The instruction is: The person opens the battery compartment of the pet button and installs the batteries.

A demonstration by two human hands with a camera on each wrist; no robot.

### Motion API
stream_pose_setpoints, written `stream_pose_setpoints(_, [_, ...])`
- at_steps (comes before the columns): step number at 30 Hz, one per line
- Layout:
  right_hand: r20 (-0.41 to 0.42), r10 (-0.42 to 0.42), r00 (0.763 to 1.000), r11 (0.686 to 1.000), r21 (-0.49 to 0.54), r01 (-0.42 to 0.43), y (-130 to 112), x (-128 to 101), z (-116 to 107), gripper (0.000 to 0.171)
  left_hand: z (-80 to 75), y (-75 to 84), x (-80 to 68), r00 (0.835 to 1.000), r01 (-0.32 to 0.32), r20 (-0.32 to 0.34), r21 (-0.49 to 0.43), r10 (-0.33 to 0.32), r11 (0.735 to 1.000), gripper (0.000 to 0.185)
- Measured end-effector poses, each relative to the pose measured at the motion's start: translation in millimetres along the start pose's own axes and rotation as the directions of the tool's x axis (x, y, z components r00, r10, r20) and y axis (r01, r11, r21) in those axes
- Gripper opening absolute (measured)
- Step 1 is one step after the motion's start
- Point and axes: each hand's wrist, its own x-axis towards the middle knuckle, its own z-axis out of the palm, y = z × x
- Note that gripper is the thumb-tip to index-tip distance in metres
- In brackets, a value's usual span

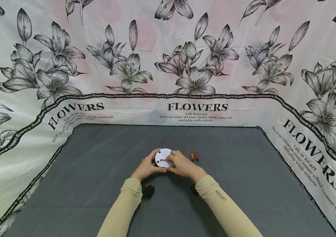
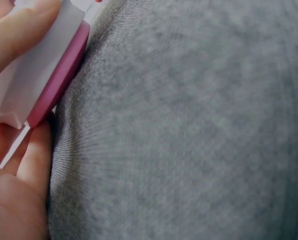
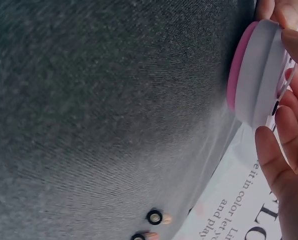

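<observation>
A small round white device (image 1: 163,157) with a pink rim (image 3: 237,70) lies face down on the grey cloth (image 1: 97,171) at the middle of the table. Its back shows a dotted speaker grille. My left hand (image 1: 148,167) grips its left side, with fingers (image 2: 19,35) curled round the white body (image 2: 44,70). My right hand (image 1: 182,165) holds its right side, with fingertips (image 3: 295,45) on the back near a slot. Two small red-and-orange batteries (image 1: 194,156) lie just right of the hands, seen end-on as batteries (image 3: 148,226) in the right wrist view.
A floral sheet (image 1: 197,108) printed with "FLOWERS" rises behind and at both sides of the grey cloth. A small black object (image 1: 148,191) lies beneath my left forearm, and another black piece (image 1: 193,189) shows by my right sleeve.
</observation>
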Motion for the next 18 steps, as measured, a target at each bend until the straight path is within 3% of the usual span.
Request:
stream_pose_setpoints(10, [-0.096, 0.107, 0.99, 0.984, 0.153, -0.092, 13.3, -12.4, -11.3, 0.028, 3.1, -3.6, -1.2, 1.0, 0.005, -0.015, -0.012, -0.005, 1.0, 0.095])
stream_pose_setpoints(18, [-0.205, 0.275, 0.94, 0.949, 0.218, -0.23, 40.0, -34.0, -29.0, 0.031, 2.1, -0.5, -0.9, 0.999, 0.007, -0.031, -0.032, -0.008, 0.999, 0.099])
